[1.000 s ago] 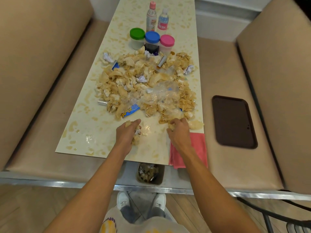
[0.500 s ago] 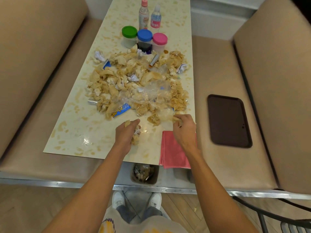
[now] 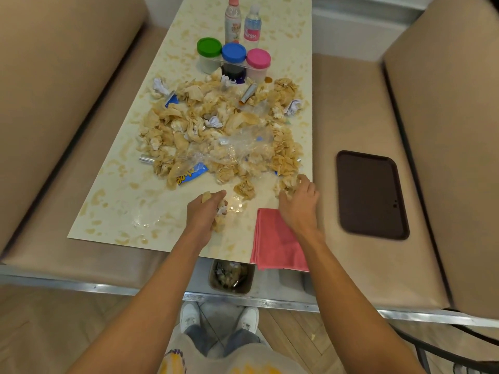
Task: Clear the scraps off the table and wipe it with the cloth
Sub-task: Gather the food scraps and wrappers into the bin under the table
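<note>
A: What are the hands doing?
B: The left hand is closed around crumpled scraps; the right hand cups scraps at the surface edge.
A: And the cloth?
B: The pink cloth lies under the right wrist, overhanging the near edge, above a bin.

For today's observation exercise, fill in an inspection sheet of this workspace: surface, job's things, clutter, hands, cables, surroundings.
Surface: table speckled cream, wet-looking patch near the front edge.
Job's things: scraps heaped mid-table; pink cloth folded at the front right corner, overhanging the edge; bin below holds scraps.
Clutter: three lidded jars and two bottles at the far end.
Hands: left hand closed on scraps; right hand gathering scraps at the right edge.
Cables: nothing seen.
Surroundings: beige bench seats both sides; dark tray on the right seat.
</note>
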{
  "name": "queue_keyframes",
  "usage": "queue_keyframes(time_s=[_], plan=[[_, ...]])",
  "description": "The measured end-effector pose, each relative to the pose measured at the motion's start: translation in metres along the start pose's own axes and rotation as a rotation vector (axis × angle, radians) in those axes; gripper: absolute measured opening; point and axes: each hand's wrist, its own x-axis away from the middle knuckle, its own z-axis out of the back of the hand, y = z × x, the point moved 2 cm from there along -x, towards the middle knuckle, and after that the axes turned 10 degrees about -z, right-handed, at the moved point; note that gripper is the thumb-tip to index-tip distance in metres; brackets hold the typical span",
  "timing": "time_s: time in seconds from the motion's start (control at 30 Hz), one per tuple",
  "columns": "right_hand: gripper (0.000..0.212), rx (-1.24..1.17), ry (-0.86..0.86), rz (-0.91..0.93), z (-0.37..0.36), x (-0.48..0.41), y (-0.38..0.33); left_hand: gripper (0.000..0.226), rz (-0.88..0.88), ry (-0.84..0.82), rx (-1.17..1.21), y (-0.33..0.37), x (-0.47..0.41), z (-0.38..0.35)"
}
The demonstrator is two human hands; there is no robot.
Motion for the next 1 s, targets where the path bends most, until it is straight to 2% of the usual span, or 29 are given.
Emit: queue_keyframes(time_s=[0.1, 0.27, 0.5, 0.67, 1.0], plan=[[0.076, 0.125, 0.004, 0.037, -0.006, -0.004, -0.004, 0.019, -0.002, -0.002, 0.005, 0.0, 0.001, 0.0], [0.061, 0.275, 0.009, 0.057, -0.012, -0.004, -0.011, 0.019, -0.012, -0.001, -0.016, 0.001, 0.002, -0.002], [0.034, 0.27, -0.047, 0.117, -0.012, -0.005, -0.013, 0.019, -0.01, 0.002, -0.026, 0.002, 0.007, -0.001], [0.034, 0.147, -0.144, 0.113, -0.005, -0.005, -0.012, 0.018, -0.037, -0.003, -0.063, 0.005, 0.013, 0.0], [0.021, -0.339, -0.201, -0.019, 0.038, 0.029, -0.017, 0.02, -0.162, -0.023, -0.22, 0.006, 0.04, -0.007]])
